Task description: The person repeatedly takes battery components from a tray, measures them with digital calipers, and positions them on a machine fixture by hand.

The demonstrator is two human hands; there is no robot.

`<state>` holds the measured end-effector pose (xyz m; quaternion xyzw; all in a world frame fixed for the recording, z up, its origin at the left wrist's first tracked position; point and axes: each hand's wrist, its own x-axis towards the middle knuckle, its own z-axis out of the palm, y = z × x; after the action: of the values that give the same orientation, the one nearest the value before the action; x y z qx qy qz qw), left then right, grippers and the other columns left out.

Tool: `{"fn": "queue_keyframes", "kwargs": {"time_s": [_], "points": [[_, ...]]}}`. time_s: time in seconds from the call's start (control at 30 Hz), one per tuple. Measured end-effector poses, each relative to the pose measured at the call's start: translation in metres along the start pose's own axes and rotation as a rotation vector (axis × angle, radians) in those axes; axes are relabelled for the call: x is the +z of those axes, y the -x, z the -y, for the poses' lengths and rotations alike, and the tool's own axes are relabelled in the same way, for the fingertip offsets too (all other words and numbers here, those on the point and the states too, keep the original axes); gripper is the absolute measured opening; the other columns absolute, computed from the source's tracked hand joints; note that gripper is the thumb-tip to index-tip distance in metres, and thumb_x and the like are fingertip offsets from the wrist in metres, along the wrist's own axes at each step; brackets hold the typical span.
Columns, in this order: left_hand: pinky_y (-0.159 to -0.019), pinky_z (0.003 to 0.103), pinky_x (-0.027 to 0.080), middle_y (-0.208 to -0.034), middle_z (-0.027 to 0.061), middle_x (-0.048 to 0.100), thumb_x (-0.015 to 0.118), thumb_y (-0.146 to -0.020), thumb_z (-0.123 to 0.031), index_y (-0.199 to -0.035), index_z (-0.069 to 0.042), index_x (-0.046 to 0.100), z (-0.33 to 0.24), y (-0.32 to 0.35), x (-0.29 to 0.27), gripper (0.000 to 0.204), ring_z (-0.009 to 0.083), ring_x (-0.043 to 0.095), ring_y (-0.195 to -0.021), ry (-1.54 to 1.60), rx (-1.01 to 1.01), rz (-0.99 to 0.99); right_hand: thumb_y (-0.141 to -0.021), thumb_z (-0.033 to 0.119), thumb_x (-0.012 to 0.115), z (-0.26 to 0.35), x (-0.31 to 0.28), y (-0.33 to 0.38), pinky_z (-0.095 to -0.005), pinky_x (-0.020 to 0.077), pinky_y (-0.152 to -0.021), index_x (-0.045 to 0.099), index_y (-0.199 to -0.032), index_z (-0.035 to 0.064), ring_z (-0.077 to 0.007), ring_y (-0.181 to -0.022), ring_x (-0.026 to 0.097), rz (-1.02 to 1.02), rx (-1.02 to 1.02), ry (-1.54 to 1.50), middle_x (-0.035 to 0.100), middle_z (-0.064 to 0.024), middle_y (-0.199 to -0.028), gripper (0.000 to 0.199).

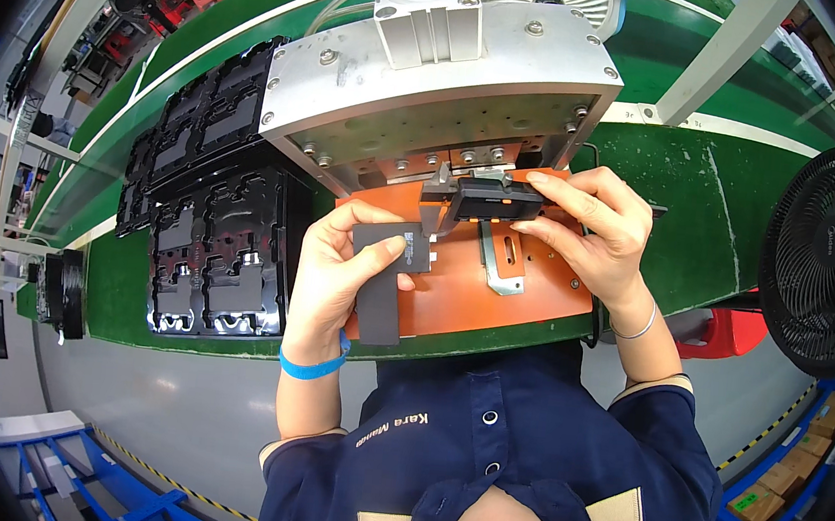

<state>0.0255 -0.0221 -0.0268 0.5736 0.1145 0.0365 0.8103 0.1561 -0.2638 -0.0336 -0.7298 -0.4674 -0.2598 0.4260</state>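
My left hand point(334, 268) is closed on a dark grey, L-shaped flat piece point(379, 297), thumb on top near a small printed patch. Small pale tabs stick out from the right edge of this piece. With thumb and forefinger, my right hand point(592, 222) grips the right end of a black rectangular block point(496, 202) at the front of a metal press point(434, 91). Below the block lies an orange base plate point(454, 299) with a slotted metal bracket point(500, 263) on it. How the block is fixed to the press is hidden.
Black moulded trays point(222, 252) stand stacked on the green bench point(684, 206) to the left, some holding dark flat pieces. A black fan point(825, 260) stands at the right, near a red stool point(727, 334). Cartons point(789, 472) sit on a blue rack at lower right.
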Motion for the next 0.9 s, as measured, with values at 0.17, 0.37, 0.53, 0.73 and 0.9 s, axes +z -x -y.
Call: {"fn": "queue_keyframes", "kwargs": {"time_s": [0.17, 0.37, 0.53, 0.73, 0.9], "points": [[-0.056, 0.025, 0.059, -0.086, 0.0161, 0.07, 0.067, -0.086, 0.001, -0.101, 0.004, 0.06, -0.0004, -0.0006, 0.0005, 0.017, 0.0165, 0.07, -0.062, 0.001, 0.002, -0.011, -0.061, 0.014, 0.088, -0.0001, 0.0003, -0.0001, -0.0248, 0.0478, -0.053, 0.074, -0.108, 0.0062, -0.0135, -0.062, 0.06, -0.009, -0.009, -0.004, 0.066, -0.0061, -0.078, 0.05], [-0.056, 0.025, 0.059, -0.085, 0.0156, 0.07, 0.067, -0.086, 0.001, -0.1, 0.003, 0.06, -0.0011, 0.001, 0.0007, 0.016, 0.0167, 0.07, -0.062, 0.021, 0.017, -0.008, -0.062, 0.023, 0.086, 0.0065, 0.0015, 0.0001, -0.0257, 0.0443, -0.05, 0.076, -0.105, 0.0106, -0.0134, -0.057, 0.057, -0.056, 0.037, -0.044, 0.06, -0.0017, -0.07, 0.045], [-0.056, 0.025, 0.059, -0.086, 0.0162, 0.07, 0.068, -0.086, 0.0, -0.101, 0.004, 0.059, 0.001, 0.0003, -0.0013, 0.018, 0.017, 0.07, -0.062, 0.023, 0.008, -0.006, -0.062, 0.022, 0.087, 0.0069, 0.0026, 0.003, -0.0264, 0.044, -0.051, 0.076, -0.105, 0.0107, -0.014, -0.058, 0.056, -0.019, 0.051, -0.061, 0.059, -0.0013, -0.069, 0.045], [-0.056, 0.025, 0.059, -0.088, 0.0165, 0.07, 0.069, -0.086, 0.0, -0.102, 0.004, 0.059, 0.001, 0.0002, -0.0017, 0.019, 0.0174, 0.07, -0.063, 0.03, 0.009, -0.014, -0.062, 0.023, 0.086, 0.0071, 0.0027, 0.0012, -0.0268, 0.0436, -0.051, 0.076, -0.104, 0.0111, -0.0143, -0.057, 0.055, -0.024, 0.035, -0.049, 0.059, -0.001, -0.068, 0.045], [-0.057, 0.026, 0.06, -0.088, 0.0165, 0.07, 0.069, -0.086, 0.001, -0.102, 0.004, 0.059, 0.0005, -0.0008, -0.0016, 0.019, 0.0178, 0.07, -0.063, 0.028, 0.014, -0.013, -0.062, 0.024, 0.086, 0.0069, 0.0025, 0.0001, -0.0268, 0.0432, -0.05, 0.076, -0.104, 0.0122, -0.0145, -0.057, 0.054, -0.022, 0.017, -0.012, 0.058, -0.0002, -0.068, 0.044]]}}
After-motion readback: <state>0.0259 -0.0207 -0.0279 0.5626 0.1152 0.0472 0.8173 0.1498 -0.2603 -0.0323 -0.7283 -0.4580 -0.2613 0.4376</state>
